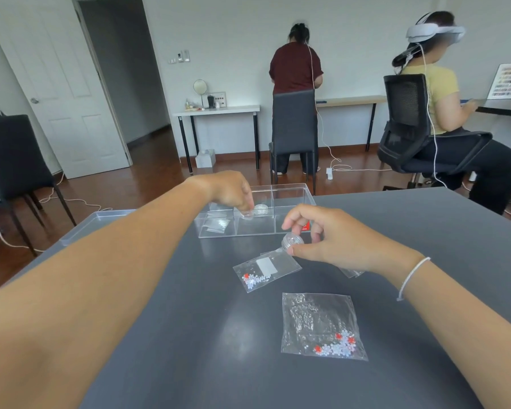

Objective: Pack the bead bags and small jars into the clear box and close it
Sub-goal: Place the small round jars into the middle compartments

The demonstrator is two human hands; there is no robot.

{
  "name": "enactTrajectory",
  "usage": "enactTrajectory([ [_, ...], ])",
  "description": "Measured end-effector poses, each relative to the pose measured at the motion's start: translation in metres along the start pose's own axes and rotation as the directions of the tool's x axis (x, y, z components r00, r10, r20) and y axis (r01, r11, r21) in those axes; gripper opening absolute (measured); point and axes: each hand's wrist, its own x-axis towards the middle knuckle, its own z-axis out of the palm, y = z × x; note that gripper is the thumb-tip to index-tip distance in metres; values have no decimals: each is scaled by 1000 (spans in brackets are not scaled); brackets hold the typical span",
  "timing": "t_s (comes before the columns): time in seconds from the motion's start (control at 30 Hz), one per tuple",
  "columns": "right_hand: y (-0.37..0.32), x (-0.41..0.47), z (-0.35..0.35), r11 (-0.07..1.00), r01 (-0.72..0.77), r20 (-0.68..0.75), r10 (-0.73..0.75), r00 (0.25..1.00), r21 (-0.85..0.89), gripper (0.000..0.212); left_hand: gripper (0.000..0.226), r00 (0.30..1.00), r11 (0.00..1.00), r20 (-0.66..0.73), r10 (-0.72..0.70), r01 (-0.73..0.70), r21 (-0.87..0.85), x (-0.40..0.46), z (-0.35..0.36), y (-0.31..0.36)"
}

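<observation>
The clear box [292, 188] stands open at the far middle of the grey table, split into compartments. My left hand [232, 190] reaches into its middle compartment and holds a small clear jar [247, 214] beside another jar [261, 208] that rests there. Small bead bags [217, 225] lie in the left compartment. My right hand [331, 237] hovers in front of the box, fingers pinched on a small clear jar [292, 240]. On the table lie a bead bag with a white label [266, 271], a larger bead bag [322, 326] nearer me, and another bag [350, 272] partly hidden under my right hand.
The box's clear lid [101, 221] lies at the table's left edge. A black chair [15, 169] stands left of the table. Beyond it, two people work at wall desks, one standing behind a chair [294, 128], one seated in an office chair [407, 122]. Cables run across the wood floor.
</observation>
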Motion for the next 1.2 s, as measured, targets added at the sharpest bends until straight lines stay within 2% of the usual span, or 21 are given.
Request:
enactTrajectory([
  [0.4,2,1,0,1000,-19,0,19,1000,-3,23,13,1000,999,-3,14,-14,-35,-2,-1,-1],
  [0.53,3,1,0,1000,-16,-4,16,1000,-14,22,12,993,992,-106,59,-70,-106,-7,1,-9],
  [0.67,4,1,-1,1000,-21,-17,21,1000,-11,21,13,953,969,-285,99,-157,-190,-20,-1,-20],
  [0.73,4,1,-1,1000,-19,-25,19,1000,-7,20,19,919,952,-389,69,-177,-249,-31,2,-28],
  [0.83,4,2,-2,1000,-18,-53,19,998,18,19,29,881,914,-473,-11,-183,-362,-46,15,-43],
  [1.03,0,9,0,999,-14,-146,20,989,41,16,41,852,867,-510,-115,-165,-471,-66,44,-62],
  [1.2,-10,35,-5,1000,1,-241,-3,971,-7,14,48,864,881,-496,-90,-164,-444,-65,56,-69],
])
